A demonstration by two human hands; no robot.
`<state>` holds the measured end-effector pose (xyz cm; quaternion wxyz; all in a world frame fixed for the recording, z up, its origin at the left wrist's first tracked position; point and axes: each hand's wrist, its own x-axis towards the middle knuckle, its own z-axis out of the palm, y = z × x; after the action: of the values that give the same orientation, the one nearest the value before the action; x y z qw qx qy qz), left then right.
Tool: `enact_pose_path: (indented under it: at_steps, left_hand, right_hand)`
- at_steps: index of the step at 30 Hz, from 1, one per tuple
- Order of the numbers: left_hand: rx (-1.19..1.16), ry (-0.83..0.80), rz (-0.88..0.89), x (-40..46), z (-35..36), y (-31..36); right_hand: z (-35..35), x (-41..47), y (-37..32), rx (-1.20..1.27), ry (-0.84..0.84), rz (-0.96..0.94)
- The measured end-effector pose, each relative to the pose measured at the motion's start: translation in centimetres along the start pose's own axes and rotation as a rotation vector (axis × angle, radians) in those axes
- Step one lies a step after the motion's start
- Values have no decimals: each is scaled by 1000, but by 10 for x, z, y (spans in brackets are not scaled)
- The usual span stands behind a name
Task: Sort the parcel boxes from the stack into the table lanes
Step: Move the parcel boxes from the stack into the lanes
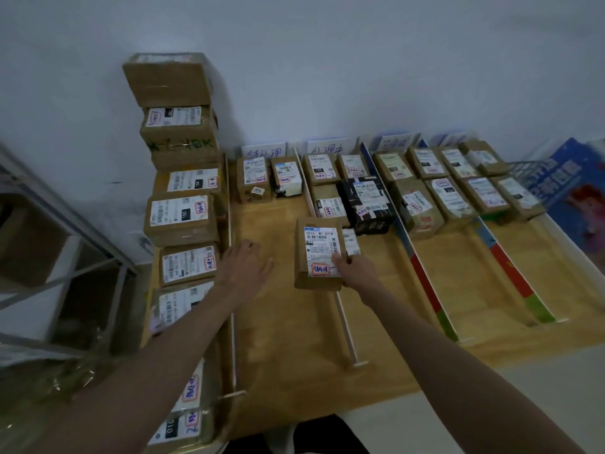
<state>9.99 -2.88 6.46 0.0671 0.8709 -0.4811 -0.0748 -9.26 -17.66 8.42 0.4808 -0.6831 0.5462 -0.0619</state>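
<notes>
Wooden table (281,322), parcel box (316,257) in right hand (352,268)

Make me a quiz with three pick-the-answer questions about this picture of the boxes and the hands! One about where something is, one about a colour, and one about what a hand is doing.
1. Where is the tall stack of boxes?
A. at the left end of the table
B. at the right end of the table
C. under the table

2. What colour is the odd box in the second lane from the left?
A. red
B. black
C. green

3. What is the right hand doing?
A. lying flat on the table
B. pointing at the wall
C. holding a brown box

Answers:
1. A, since the stack rises beside the leftmost lane.
2. B, since it is dark among brown boxes.
3. C, since its fingers and thumb grip the box's right edge, while the left hand is open.
</notes>
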Motion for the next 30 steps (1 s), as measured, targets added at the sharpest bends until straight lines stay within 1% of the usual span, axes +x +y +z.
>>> enact_pose_path:
  at_steps: [6, 10, 13, 15, 21, 30]
  left_hand:
    - [13, 5, -77, 41, 4, 9]
    - [0, 12, -127, 66, 8, 10]
    - [-19, 8, -170, 80, 15, 5]
    - [-25, 8, -198, 86, 22, 0]
    - [-18, -13, -249, 103, 42, -22]
    - [-25, -34, -222, 123, 56, -40]
  right_hand:
    - [-7, 66, -26, -65, -64, -67]
    - [0, 105, -43, -53, -96, -109]
    - [12, 139, -54, -147, -87, -113]
    - [21, 160, -60, -208, -85, -110]
    - [51, 208, -69, -224, -107, -60]
    - [79, 242, -66, -321, -51, 14]
